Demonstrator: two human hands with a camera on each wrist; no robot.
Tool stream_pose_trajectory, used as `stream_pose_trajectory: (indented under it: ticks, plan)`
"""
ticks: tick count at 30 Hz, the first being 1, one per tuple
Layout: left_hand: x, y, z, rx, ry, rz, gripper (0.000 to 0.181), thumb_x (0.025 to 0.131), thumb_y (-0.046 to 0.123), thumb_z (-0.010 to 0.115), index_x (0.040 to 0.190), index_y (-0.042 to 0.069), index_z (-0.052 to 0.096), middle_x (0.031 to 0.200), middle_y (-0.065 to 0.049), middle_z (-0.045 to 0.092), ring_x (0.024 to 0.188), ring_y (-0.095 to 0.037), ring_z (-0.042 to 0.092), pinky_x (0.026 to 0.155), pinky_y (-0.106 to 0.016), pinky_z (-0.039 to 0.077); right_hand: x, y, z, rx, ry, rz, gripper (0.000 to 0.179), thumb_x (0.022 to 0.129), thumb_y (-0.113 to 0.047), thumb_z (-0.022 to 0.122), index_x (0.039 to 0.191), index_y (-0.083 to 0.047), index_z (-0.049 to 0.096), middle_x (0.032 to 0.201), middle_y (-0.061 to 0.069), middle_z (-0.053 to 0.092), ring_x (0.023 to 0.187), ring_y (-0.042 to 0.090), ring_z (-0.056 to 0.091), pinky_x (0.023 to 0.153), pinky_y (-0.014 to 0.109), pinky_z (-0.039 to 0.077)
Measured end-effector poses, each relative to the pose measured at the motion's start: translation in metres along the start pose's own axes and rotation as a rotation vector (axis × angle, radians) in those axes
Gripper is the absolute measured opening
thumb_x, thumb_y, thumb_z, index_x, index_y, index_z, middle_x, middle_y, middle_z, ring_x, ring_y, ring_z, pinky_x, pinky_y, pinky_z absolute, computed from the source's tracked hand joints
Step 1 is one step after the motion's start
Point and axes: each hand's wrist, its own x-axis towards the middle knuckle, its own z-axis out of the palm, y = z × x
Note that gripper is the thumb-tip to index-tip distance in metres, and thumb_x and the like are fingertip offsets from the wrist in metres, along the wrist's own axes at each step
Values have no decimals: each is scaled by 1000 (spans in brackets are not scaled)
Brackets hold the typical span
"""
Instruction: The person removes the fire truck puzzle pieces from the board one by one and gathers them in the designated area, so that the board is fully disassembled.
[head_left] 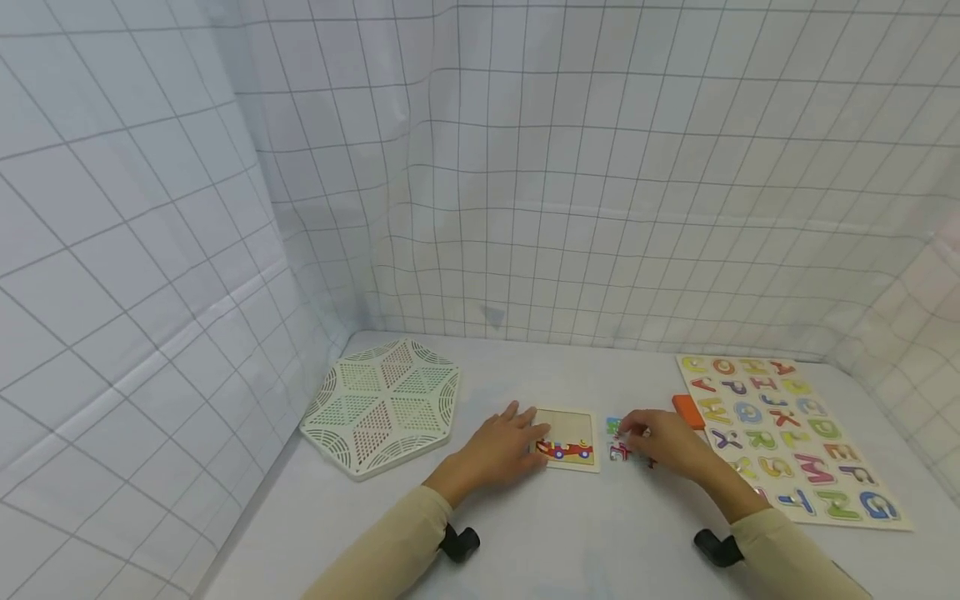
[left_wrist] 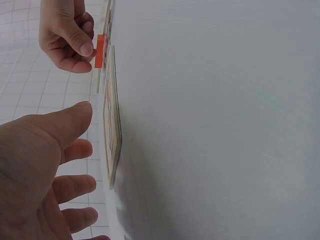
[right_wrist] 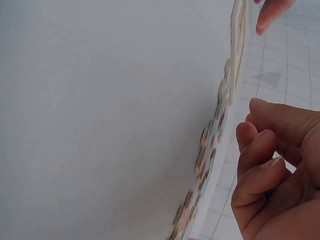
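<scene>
A small square wooden puzzle board (head_left: 566,425) lies in the middle of the table, with a red vehicle picture along its lower part and bare wood above. My left hand (head_left: 506,446) is at its left edge, fingers spread and holding nothing. Loose puzzle pieces, among them a blue-green one (head_left: 613,426) and a red-and-white one (head_left: 618,451), lie right of the board. Over them hovers my right hand (head_left: 663,442), partly hiding them. In the right wrist view its fingers (right_wrist: 257,152) are loosely bent with nothing between them, above the row of pieces (right_wrist: 205,150).
An alphabet board (head_left: 813,433) with coloured letters lies at the right. An orange block (head_left: 687,412) sits by its left edge. At the left is a white hexagonal board (head_left: 386,400) with coloured holes. Grid-patterned sheets (head_left: 600,167) hang behind and beside the table.
</scene>
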Motion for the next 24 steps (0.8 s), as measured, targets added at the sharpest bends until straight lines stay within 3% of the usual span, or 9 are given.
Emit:
stream_pose_trajectory:
  ticks: [6,11,16,24]
  plan:
    - [15,2,0,-11,17,-71,53,101,48,59,149,26,55,161,-9,41,153,-37,28,118,-56,31,8,-12,11,85,-52,-38,16,94,-12,71,110,-10,73,90,-1,62,74,14,55,61,26,49]
    - [28,5,2,-18,0,-111,56,100,50,60,150,26,54,162,-12,38,153,-41,25,119,-59,29,15,-19,22,65,-95,-108,20,93,-12,70,113,-9,73,86,-2,58,80,15,53,67,27,44]
    - [33,9,6,-48,-17,-115,59,99,51,62,150,24,53,162,-13,38,153,-43,24,119,-60,27,20,-23,27,56,-115,-146,26,92,-13,72,117,-6,72,81,-4,57,76,14,52,66,27,42]
    - [33,14,8,-22,-32,-54,56,99,51,61,149,28,54,161,-11,41,152,-44,26,117,-63,27,21,-28,29,59,-141,-138,24,90,-11,73,113,-5,73,82,-3,59,76,14,52,67,28,42]
